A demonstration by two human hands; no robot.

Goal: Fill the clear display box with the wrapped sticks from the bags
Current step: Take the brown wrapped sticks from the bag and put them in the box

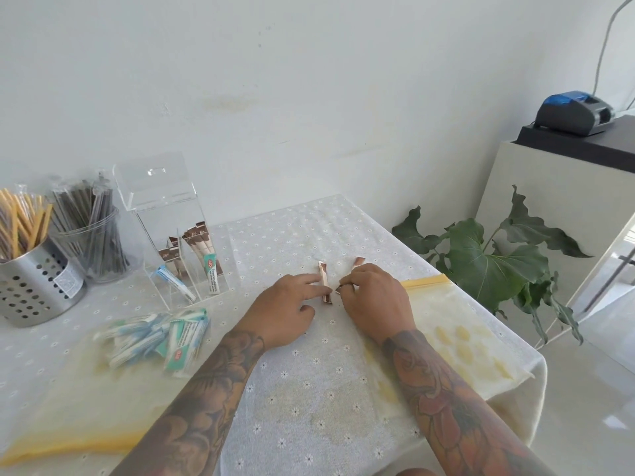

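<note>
The clear display box (161, 207) stands at the back left with its lid up; brown-topped sticks and a few blue and green ones stand inside. A brown and white wrapped stick (324, 283) lies on the tablecloth between my hands. My left hand (285, 304) touches it with straight fingers. My right hand (372, 297) pinches another brown stick (358, 261) that pokes out above its fingers. A clear bag of blue and green sticks (161, 338) lies at the left. A second zip bag (453, 324) lies at the right and looks nearly empty.
A metal holder of yellow straws (34, 280) and a clear cup of dark wrapped straws (89, 242) stand at the far left. A leafy plant (491, 259) rises past the table's right edge. A cabinet with a small printer (574, 113) stands behind it.
</note>
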